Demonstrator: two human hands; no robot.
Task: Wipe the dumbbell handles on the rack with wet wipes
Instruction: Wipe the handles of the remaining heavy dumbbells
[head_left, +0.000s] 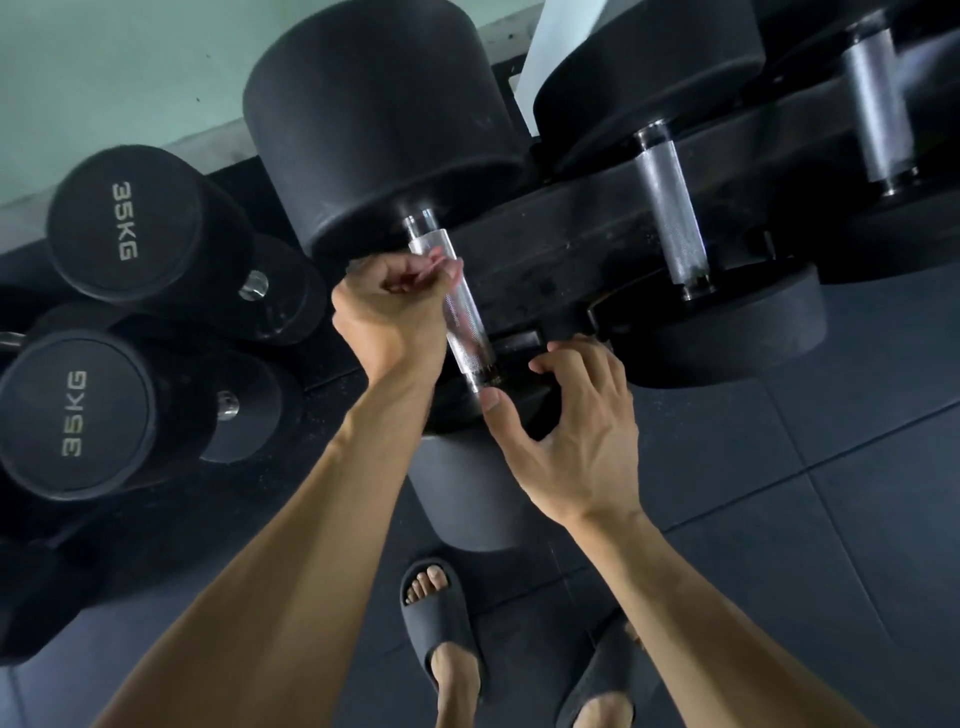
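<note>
Dark floor tiles (857, 493) spread below a pale green wall (114, 67). Two dark slide sandals (441, 613) rest on the tiles, well below the wall, with bare toes showing in the left one. A white upright panel (561, 47) rises right of the wall.

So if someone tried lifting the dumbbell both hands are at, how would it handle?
Probably very heavy: the dumbbell's black heads are bulkier than the nearby 35KG dumbbells. Its knurled handle should resist slipping. Round heads suggest it would roll off the rack.
</note>
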